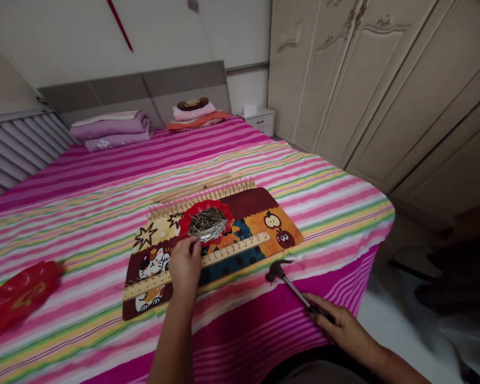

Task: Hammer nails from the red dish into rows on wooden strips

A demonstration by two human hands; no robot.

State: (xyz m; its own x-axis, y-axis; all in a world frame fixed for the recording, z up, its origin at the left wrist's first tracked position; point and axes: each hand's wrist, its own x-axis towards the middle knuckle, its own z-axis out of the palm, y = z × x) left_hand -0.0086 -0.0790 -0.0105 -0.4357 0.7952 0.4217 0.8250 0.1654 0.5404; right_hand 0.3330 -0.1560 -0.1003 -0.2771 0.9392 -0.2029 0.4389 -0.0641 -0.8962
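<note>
My left hand [185,264] is closed in a pinch above a pale wooden strip [214,257], right at the near edge of a red scalloped plate [229,209]. A thin dark nail seems to show at its fingertips. Nails [208,223] lie heaped in the plate. Several nails stand up along the strip, which has a row of holes at its left part. A claw hammer [294,289] is in my right hand [332,320], its head resting over the striped bed cover. Beneath the plate and strip lies a patterned mat [286,213].
Behind the plate, a second wooden strip [202,196] bristles with nails, and plain strips [224,178] lie beyond it. Another red plate [20,298] is at the left. Folded bedding [112,128] sits by the headboard [128,90]. A wardrobe [344,80] stands at the right.
</note>
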